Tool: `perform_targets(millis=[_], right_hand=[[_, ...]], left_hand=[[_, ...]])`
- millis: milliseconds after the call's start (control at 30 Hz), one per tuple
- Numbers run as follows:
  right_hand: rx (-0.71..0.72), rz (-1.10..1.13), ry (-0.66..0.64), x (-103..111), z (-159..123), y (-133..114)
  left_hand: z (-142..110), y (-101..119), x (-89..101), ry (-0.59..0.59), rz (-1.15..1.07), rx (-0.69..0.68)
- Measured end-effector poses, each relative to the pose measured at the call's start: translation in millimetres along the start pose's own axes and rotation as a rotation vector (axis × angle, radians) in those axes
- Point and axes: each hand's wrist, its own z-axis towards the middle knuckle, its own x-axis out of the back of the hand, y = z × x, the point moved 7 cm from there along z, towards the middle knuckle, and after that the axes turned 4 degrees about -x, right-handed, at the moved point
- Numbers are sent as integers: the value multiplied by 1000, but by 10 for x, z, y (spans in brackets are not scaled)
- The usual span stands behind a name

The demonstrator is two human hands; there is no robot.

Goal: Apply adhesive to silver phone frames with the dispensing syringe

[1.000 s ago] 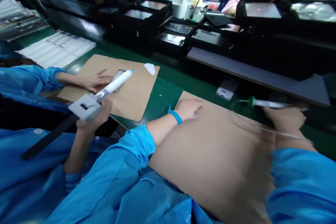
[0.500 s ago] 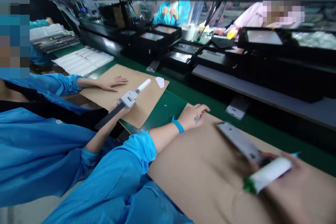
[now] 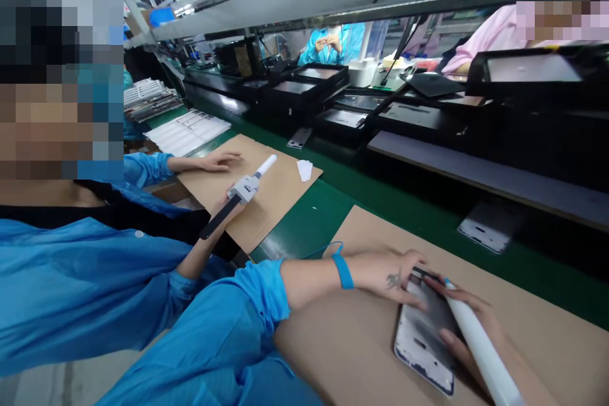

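Observation:
A grey phone frame (image 3: 423, 342) with cut-outs and a dark inner panel is held tilted over the cardboard mat. My left hand (image 3: 394, 273), wearing a blue wristband (image 3: 343, 271), is closed on its upper end, thumb across its face. My right hand (image 3: 476, 317) is on the frame's other side, its fingers touching the top and side. Held in that same hand is a long white tube (image 3: 480, 346) with a small blue tip; its lower end runs out of view.
Brown cardboard (image 3: 352, 330) lies under my hands on a green bench. To the left, a co-worker holds a grey device (image 3: 245, 188) with a white rod over another cardboard sheet (image 3: 280, 203). Black trays (image 3: 419, 114) and a phone frame (image 3: 488, 225) stand beyond.
My right hand has brought the phone frame left and turned it; the white tube now points away from me. My left hand has moved right and taken hold of the frame. The view has shifted.

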Motion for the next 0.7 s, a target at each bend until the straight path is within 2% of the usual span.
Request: perform_targets(millis=[67,167,233,300,367,400,533,600,700], right_hand=[[13,219,-32,-72,-25,-44],[-100,390,-45,-20,-1,-134],[-271,500,31,105,48,-131],[-447,583,182,260,87,-72],[-575,641,306,377,105,4],[-619,668,323,404,113,36],[-724,739,275,416,99,94],[-783,721,310,425,61,113],[-882,674,347,387,36,153]], left_hand=[[-33,-38,47,22,40,90],[-30,20,86,39,159,41],[-8,85,81,43,211,-43],[13,128,54,11,249,-105],[25,146,19,-63,274,-133],[27,148,14,-95,280,-138],[16,151,40,-169,262,-135],[14,149,37,-191,239,-134],[36,138,42,-153,194,-127]])
